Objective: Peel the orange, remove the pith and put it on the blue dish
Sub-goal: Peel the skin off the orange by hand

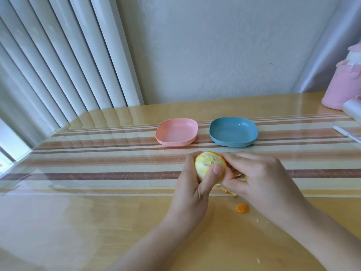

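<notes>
My left hand [192,189] grips an orange [207,163] just above the table, thumb pressed across its pale, pith-covered face. Orange rind still shows along the fruit's upper right edge. My right hand [259,178] closes on the fruit's right side, fingers pinching at the peel there. Torn peel hangs below the orange [230,191], partly hidden by my fingers. The blue dish [233,132] lies empty farther back, slightly to the right of the hands.
An empty pink dish [176,132] lies left of the blue one. A small scrap of orange peel [242,208] and tiny crumbs lie on the glossy table. A pink container [342,85] stands at the far right; a radiator lines the left wall.
</notes>
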`<action>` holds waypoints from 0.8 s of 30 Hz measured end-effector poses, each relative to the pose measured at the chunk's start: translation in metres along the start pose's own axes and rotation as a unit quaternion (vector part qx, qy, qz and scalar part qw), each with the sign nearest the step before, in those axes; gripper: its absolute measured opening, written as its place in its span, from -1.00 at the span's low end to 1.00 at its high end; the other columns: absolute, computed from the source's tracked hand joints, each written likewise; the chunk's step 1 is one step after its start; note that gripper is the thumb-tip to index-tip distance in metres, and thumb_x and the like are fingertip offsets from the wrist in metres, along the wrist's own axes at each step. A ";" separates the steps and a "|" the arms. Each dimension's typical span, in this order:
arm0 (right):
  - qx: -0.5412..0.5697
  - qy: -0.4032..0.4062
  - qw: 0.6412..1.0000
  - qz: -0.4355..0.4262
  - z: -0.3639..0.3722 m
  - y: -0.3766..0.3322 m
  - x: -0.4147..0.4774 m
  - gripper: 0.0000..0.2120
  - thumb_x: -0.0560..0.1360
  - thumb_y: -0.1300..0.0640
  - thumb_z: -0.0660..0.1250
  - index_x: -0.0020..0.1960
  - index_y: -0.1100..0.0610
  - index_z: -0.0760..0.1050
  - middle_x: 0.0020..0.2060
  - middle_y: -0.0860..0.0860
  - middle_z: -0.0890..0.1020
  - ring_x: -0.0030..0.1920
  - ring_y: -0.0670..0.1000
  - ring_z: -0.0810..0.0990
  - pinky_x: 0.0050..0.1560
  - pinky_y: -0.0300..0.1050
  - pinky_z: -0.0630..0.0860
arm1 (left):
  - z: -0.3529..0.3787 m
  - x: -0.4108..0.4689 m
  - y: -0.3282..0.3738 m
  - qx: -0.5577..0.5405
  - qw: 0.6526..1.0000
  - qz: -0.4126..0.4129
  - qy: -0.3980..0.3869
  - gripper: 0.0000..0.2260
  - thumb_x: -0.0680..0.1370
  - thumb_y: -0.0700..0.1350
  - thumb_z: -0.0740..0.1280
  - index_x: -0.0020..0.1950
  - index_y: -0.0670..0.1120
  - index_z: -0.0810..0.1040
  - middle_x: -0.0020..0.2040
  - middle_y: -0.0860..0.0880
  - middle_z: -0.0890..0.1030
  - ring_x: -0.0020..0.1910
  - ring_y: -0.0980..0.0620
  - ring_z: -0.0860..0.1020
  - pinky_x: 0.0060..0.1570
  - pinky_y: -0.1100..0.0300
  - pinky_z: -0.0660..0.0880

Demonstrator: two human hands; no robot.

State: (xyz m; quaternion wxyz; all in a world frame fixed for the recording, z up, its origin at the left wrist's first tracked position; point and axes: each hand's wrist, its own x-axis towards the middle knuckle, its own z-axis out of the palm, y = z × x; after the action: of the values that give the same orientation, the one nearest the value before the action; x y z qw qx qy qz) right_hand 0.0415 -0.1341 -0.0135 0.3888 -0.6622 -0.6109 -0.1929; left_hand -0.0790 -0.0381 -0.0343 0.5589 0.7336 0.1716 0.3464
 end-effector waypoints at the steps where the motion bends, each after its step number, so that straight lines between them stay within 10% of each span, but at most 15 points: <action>1: 0.002 0.004 1.000 0.001 0.000 -0.001 0.000 -0.70 0.49 0.07 0.18 -0.21 0.23 0.59 -0.48 0.04 0.46 -0.46 0.06 0.44 -0.49 -0.03 0.45 | 0.000 -0.001 0.000 0.000 1.000 0.003 0.003 -0.40 0.37 0.45 0.26 0.09 -0.03 0.45 -0.24 0.21 0.56 -0.29 0.24 0.48 -0.26 0.36 0.41; 11: -0.023 0.028 0.999 -0.027 -0.008 0.001 0.001 -0.74 0.45 0.24 0.18 -0.13 0.22 0.66 -0.47 0.04 0.50 -0.47 0.03 0.41 -0.43 -0.14 0.38 | 0.001 -0.004 0.007 -0.001 1.000 0.009 -0.008 -0.45 0.40 0.44 0.24 0.08 0.01 0.46 -0.18 0.17 0.55 -0.20 0.16 0.50 -0.22 0.12 0.51; 19: 0.281 -0.092 0.951 0.090 -0.015 0.002 0.002 -0.69 0.42 -0.02 0.35 0.16 -0.14 0.59 -0.12 -0.02 0.65 -0.07 -0.06 0.64 -0.07 -0.34 0.54 | -0.009 0.005 0.016 -0.093 0.992 -0.076 -0.041 -0.53 0.42 0.27 0.20 -0.11 -0.17 0.45 -0.43 0.08 0.42 -0.46 0.16 0.35 -0.44 0.36 0.34; 24: 0.224 -0.109 0.966 0.073 -0.015 0.003 0.002 -0.68 0.38 -0.03 0.36 0.13 -0.10 0.62 -0.22 -0.05 0.60 -0.18 -0.02 0.61 -0.14 -0.18 0.56 | -0.008 0.003 0.016 -0.064 0.993 -0.077 -0.064 -0.57 0.33 0.30 0.23 -0.26 -0.08 0.39 -0.46 0.10 0.39 -0.48 0.15 0.33 -0.47 0.35 0.31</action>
State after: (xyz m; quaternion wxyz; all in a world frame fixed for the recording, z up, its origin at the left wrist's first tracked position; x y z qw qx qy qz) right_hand 0.0476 -0.1442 -0.0034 0.4710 -0.6181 -0.6273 0.0511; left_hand -0.0846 -0.0358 -0.0174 0.6393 0.7018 0.1693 0.2648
